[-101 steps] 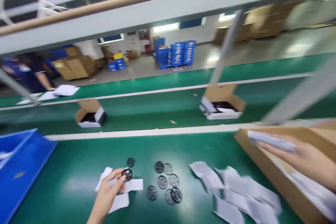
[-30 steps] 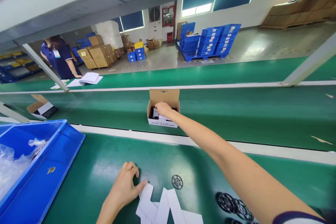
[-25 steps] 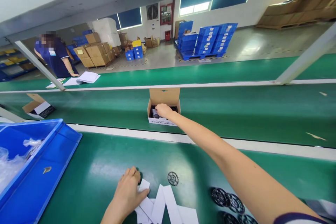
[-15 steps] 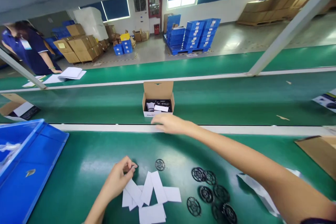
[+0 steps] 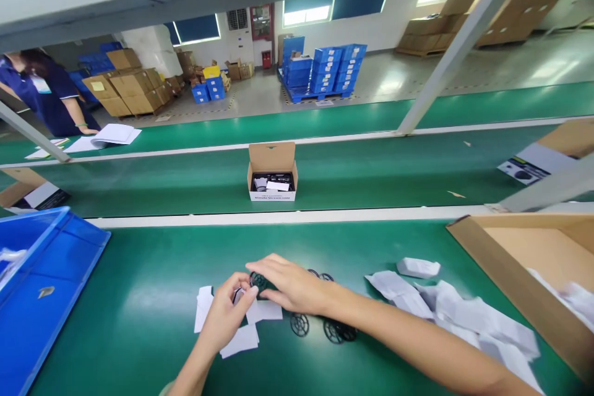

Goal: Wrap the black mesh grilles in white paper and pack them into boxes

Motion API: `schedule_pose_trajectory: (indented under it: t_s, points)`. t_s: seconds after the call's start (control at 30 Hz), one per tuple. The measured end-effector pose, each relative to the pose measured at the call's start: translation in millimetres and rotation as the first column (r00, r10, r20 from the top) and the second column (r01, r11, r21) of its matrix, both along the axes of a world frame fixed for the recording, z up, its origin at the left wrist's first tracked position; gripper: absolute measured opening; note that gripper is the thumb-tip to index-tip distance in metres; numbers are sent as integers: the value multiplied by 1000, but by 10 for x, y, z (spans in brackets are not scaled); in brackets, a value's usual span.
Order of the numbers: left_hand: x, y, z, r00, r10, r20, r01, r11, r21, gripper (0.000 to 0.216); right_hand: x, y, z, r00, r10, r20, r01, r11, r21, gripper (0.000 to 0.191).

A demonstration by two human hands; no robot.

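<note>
My right hand [image 5: 292, 284] reaches in from the right, its fingers and thumb closed on a black spoked disc [image 5: 258, 283]. Close against it, my left hand [image 5: 229, 309] is closed in a pinch. A dark edge shows between the left fingers, but what they hold is mostly hidden. Under and around the hands lie white cards [image 5: 241, 341] on the green table. More black spoked discs [image 5: 299, 325] lie below the right forearm, some overlapping and partly covered by it.
An open box [image 5: 273, 196] with items inside stands on the belt ahead. A blue bin [image 5: 88, 260] is at left. White wrapped packets [image 5: 487, 315] and a large carton [image 5: 505, 272] are at right. A person [image 5: 51, 93] stands beyond the belt, by papers [image 5: 114, 134].
My right hand has come back from beside the open box to my left hand and now holds a disc. My left hand has shifted slightly right. The view has turned to the right.
</note>
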State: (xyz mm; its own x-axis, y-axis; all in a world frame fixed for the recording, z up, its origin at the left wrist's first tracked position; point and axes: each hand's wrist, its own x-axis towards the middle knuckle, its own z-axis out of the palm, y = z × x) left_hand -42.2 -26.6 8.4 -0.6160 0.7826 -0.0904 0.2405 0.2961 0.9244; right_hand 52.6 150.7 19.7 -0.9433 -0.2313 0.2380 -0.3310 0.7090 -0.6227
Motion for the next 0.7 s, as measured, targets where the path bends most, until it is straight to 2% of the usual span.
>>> schedule_pose_trajectory:
  t_s: [0.07,0.13,0.2,0.23,0.27,0.33,0.4,0.43,0.53,0.6,0.63,0.67,0.7]
  points:
    - [193,95,-18,997,-48,58,44,997,57,34,232,-16,134,997,45,-67,-48,998,-46,54]
    - [355,158,-27,986,-96,133,86,993,83,35,478,87,214,993,-7,-119,1,999,-53,50]
    - [497,199,-26,968,-147,201,133,988,83,37,753,341,228,972,-195,-130,198,980,11,45]
    - [570,218,-24,958,-173,229,159,984,80,39,907,515,209,943,-317,-106,327,941,91,44]
    - [648,241,-19,946,-204,250,189,979,80,40,1069,707,175,893,-444,-66,448,871,201,44]
    - [834,301,-8,919,-283,275,274,959,72,40,1405,1096,65,745,-667,10,596,672,439,44]
    - [1059,374,1,883,-375,284,372,926,67,37,1714,1418,-73,570,-817,82,639,505,580,39]
    - [1178,409,2,859,-422,289,424,904,61,34,1843,1535,-140,499,-859,114,650,458,607,33]
    - [1505,482,-20,776,-550,309,566,823,41,27,2086,1699,-280,401,-900,171,694,421,584,13]
    - [1657,499,-47,717,-627,305,645,762,52,28,2132,1673,-293,390,-908,154,734,407,544,16]
    - [1709,502,-61,686,-667,291,679,730,75,28,2123,1628,-277,398,-905,148,781,419,463,22]
    - [1749,503,-75,653,-706,275,709,697,105,26,2095,1566,-250,423,-893,155,834,451,319,28]
    - [1777,504,-91,623,-737,263,733,667,134,24,2047,1487,-219,470,-867,168,864,490,117,33]
